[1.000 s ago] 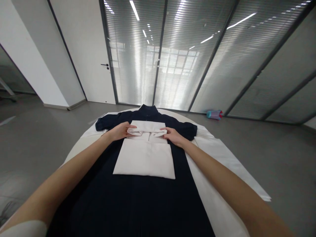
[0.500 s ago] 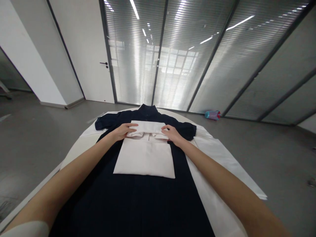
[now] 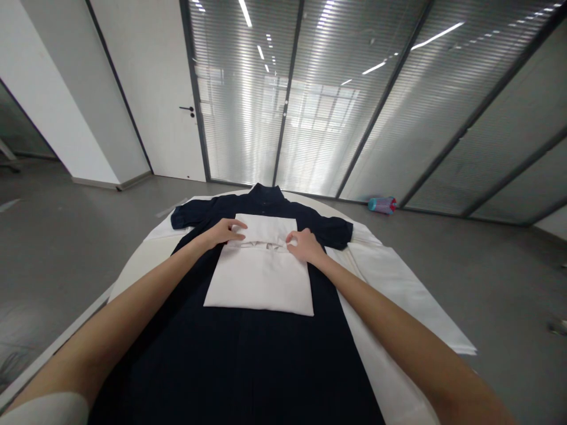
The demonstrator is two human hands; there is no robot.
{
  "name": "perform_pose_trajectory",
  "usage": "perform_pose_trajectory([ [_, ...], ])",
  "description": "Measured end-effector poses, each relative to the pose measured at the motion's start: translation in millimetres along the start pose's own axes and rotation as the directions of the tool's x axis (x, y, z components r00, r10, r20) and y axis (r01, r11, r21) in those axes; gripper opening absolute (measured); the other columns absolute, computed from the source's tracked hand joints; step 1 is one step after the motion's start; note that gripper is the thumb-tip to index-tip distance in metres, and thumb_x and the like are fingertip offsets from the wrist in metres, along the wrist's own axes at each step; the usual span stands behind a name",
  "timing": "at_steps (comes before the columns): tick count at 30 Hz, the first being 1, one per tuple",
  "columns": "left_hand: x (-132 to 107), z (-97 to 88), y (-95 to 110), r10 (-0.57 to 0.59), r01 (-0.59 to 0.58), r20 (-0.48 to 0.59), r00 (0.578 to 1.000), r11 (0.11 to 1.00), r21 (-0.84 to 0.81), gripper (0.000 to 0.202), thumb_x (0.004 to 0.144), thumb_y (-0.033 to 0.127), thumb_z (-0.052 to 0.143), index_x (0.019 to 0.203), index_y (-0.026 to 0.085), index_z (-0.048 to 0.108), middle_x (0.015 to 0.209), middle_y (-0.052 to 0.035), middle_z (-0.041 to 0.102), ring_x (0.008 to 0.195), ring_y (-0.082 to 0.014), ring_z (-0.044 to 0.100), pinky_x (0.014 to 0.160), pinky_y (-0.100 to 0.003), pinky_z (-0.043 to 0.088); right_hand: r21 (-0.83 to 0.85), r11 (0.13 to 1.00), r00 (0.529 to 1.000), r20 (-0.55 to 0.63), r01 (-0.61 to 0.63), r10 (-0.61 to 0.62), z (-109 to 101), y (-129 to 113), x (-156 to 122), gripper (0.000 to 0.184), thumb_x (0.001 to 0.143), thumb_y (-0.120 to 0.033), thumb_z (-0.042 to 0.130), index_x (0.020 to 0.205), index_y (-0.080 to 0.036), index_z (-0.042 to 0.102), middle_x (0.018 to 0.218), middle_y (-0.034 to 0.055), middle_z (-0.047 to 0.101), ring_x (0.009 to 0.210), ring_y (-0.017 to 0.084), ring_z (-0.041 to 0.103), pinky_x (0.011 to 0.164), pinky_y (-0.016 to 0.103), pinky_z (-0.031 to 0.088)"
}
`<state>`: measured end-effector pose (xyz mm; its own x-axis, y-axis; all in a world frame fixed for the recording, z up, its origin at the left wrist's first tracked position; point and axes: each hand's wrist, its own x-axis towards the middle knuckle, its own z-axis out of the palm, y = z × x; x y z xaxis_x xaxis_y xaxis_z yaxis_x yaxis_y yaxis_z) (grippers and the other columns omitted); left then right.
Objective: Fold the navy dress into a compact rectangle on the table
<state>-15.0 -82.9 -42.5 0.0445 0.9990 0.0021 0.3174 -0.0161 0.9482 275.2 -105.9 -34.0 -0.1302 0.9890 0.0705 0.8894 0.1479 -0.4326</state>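
A folded white garment (image 3: 259, 280) lies on the front of a dark navy short-sleeved garment (image 3: 212, 348), which is spread out with its collar at the far end. The white garment's upper part is turned down into a flap (image 3: 270, 230), with small gathered folds along its lower edge. At the flap's left side, my left hand (image 3: 221, 232) grips the edge, its index finger and thumb lying apart on the cloth. My right hand (image 3: 305, 245) has thumb and forefinger curled together, pinching the flap's lower right corner. The fingers farther under are partly hidden.
Beneath the garments is a pale round-edged table (image 3: 139, 265). More white cloth (image 3: 398, 289) lies along its right side and hangs past the edge. A blue and red patterned object (image 3: 381, 205) rests on the grey floor by the glass partition (image 3: 328, 118). A white door (image 3: 146, 88) stands beyond.
The flap has come down flatter toward me, and the gap under it has nearly closed. My right hand has moved slightly left and nearer, with its fingers more curled. My left hand has barely shifted.
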Motion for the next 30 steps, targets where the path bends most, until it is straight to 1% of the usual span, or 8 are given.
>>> perform_pose_trajectory([
  [3,17.9,-0.1,15.9,0.22,-0.182,-0.173,0.96,0.96,0.211,0.026,0.051,0.011,0.088,0.071,0.022,0.075,0.08,-0.0042,0.061,0.112,-0.0304,0.051,0.098,-0.034,0.045,-0.153,0.986,0.984,-0.155,0.062,-0.086,-11.2,-18.4,9.9,0.014,0.082,-0.031,0.068,0.088,-0.022,0.076,0.124,0.0124,0.051,0.116,0.032,0.048,0.097,0.044,0.039],
  [5,32.0,9.5,25.6,0.348,-0.299,-0.156,0.925,0.915,0.271,0.016,0.064,0.012,0.081,0.076,0.022,0.075,0.093,-0.0072,0.065,0.121,-0.0314,0.048,0.11,-0.038,0.036,-0.134,0.982,0.961,-0.225,0.131,-0.159,-13.7,-33.1,26.5,0.021,0.091,-0.031,0.058,0.094,-0.022,0.076,0.127,0.012,0.052,0.119,0.031,0.047,0.099,0.044,0.038],
  [6,38.2,17.5,28.5,0.368,-0.327,-0.114,0.923,0.904,0.276,0.013,0.07,0.012,0.076,0.078,0.022,0.074,0.099,-0.0081,0.066,0.121,-0.0308,0.049,0.113,-0.038,0.034,-0.109,0.981,0.955,-0.233,0.163,-0.185,-11.9,-40.1,36.5,0.025,0.095,-0.031,0.052,0.1,-0.022,0.075,0.127,0.0115,0.054,0.119,0.029,0.048,0.1,0.042,0.038],
  [10,47.8,57.4,21.0,0.305,-0.299,0.02,0.952,0.915,0.27,0.013,0.08,0.012,0.067,0.087,0.021,0.072,0.116,-0.0106,0.068,0.131,-0.0313,0.048,0.115,-0.04,0.031,-0.043,0.976,0.968,-0.126,0.211,-0.215,18.8,-56.7,69.4,0.04,0.103,-0.034,0.034,0.126,-0.022,0.066,0.136,0.0104,0.057,0.127,0.026,0.048,0.107,0.039,0.035],
  [14,40.7,77.0,-1.4,0.265,-0.268,0.054,0.963,0.913,0.309,0.027,0.083,0.015,0.064,0.108,0.022,0.071,0.138,-0.011,0.06,0.146,-0.0311,0.032,0.122,-0.048,0.013,-0.07,0.984,0.987,0.011,0.164,-0.163,57.2,-49.5,74.5,0.057,0.105,-0.045,0.027,0.151,-0.015,0.043,0.155,0.0153,0.042,0.144,0.031,0.033,0.119,0.048,0.017],
  [17,40.2,73.5,-13.5,0.248,-0.262,0.088,0.965,0.874,0.409,0.039,0.086,0.025,0.065,0.125,0.025,0.066,0.151,-0.0093,0.049,0.151,-0.0305,0.023,0.122,-0.049,0.001,-0.087,0.986,0.987,0.075,0.145,-0.139,64.4,-37.3,71.6,0.068,0.104,-0.055,0.02,0.157,-0.015,0.033,0.161,0.0141,0.032,0.15,0.031,0.023,0.121,0.048,0.009],
  [23,50.3,59.5,-29.8,0.256,-0.258,0.085,0.963,0.782,0.568,0.063,0.087,0.054,0.065,0.142,0.025,0.054,0.158,-0.0148,0.038,0.152,-0.0335,0.018,0.121,-0.054,-0.003,-0.108,0.994,0.99,0.137,0.032,-0.017,47.5,-9.6,69.4,0.083,0.098,-0.069,0.022,0.159,-0.014,0.026,0.165,0.0136,0.015,0.154,0.029,0.005,0.121,0.054,-0.001],
  [30,46.4,58.8,-28.9,0.255,-0.253,0.081,0.964,0.768,0.589,0.064,0.089,0.058,0.059,0.143,0.023,0.054,0.158,-0.0186,0.036,0.151,-0.0354,0.019,0.12,-0.058,0.001,-0.083,0.996,0.993,0.118,0.031,-0.021,49.0,-0.4,67.9,0.081,0.098,-0.068,0.022,0.159,-0.014,0.025,0.166,0.0131,0.015,0.154,0.029,0.005,0.121,0.055,0.001],
])
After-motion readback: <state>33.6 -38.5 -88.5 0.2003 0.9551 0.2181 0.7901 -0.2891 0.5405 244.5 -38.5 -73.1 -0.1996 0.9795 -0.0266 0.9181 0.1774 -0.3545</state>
